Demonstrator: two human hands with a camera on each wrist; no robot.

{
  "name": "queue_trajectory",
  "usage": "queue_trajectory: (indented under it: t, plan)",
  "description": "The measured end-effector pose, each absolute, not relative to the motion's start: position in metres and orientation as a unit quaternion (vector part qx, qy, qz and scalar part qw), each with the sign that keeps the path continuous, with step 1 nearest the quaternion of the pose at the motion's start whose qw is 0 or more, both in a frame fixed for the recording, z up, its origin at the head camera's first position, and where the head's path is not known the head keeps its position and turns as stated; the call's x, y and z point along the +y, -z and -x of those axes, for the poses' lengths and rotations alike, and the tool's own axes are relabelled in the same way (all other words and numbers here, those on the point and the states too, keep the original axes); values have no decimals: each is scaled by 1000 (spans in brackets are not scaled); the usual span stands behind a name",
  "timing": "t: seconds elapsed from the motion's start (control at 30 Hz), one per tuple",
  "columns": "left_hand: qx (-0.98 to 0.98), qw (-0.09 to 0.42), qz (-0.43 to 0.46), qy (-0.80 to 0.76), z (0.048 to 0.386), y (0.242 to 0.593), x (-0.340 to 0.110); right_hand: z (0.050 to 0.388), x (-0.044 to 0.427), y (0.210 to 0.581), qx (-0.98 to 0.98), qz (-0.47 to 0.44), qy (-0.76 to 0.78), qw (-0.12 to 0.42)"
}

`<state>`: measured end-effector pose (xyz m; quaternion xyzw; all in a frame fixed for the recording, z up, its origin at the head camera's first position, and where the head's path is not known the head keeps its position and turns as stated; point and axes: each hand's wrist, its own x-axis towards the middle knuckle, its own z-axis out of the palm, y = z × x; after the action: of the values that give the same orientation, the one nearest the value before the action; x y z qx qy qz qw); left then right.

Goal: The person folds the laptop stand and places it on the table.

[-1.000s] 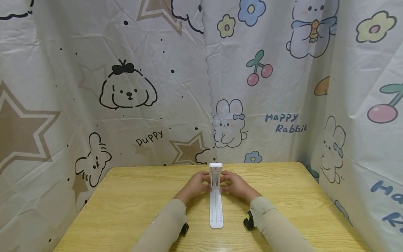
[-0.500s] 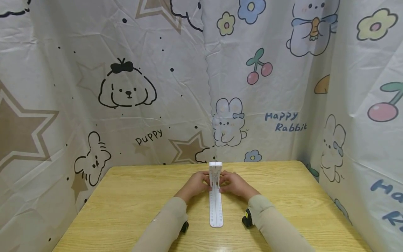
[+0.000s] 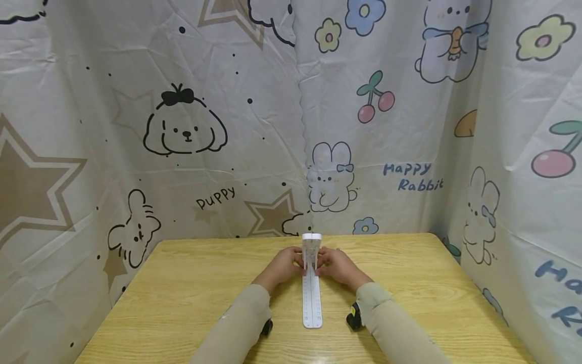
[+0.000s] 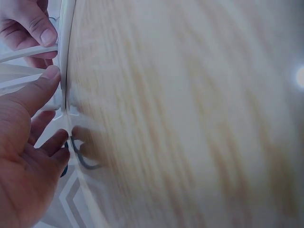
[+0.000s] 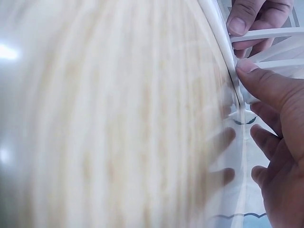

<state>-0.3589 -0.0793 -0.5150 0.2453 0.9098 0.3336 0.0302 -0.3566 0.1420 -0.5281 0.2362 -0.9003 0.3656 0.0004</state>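
A white plastic folding stand (image 3: 312, 306) is on the table, its long flat base pointing toward me and its slim upright part rising at the far end. My left hand (image 3: 286, 265) holds the stand's left side near the foot of the upright, and my right hand (image 3: 338, 266) holds the right side. In the left wrist view the left thumb (image 4: 46, 76) presses beside a thin white strut (image 4: 28, 53). The right thumb (image 5: 247, 66) touches the matching place in the right wrist view. Fingers curve behind the stand, partly hidden by it.
The wood-grain table (image 3: 204, 283) reaches back to a pale curtain (image 3: 254, 167) printed with puppies, rabbits and stars. More curtain (image 3: 523, 212) hangs along the right side. A black wrist device (image 3: 354, 317) sits at the right cuff.
My right hand and forearm have shifted slightly inward, with the right thumb a little closer to the stand's middle. The left hand and the stand stay nearly the same.
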Motion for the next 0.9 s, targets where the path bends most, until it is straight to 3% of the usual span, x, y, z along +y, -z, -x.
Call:
queue_trajectory:
  t: [0.57, 0.9]
  plan:
    - [914, 24, -252, -316, 355, 511, -79, 355, 142, 526, -894, -244, -375, 14]
    - [909, -25, -279, -308, 361, 514, -78, 361, 140, 528, -894, -255, -364, 52]
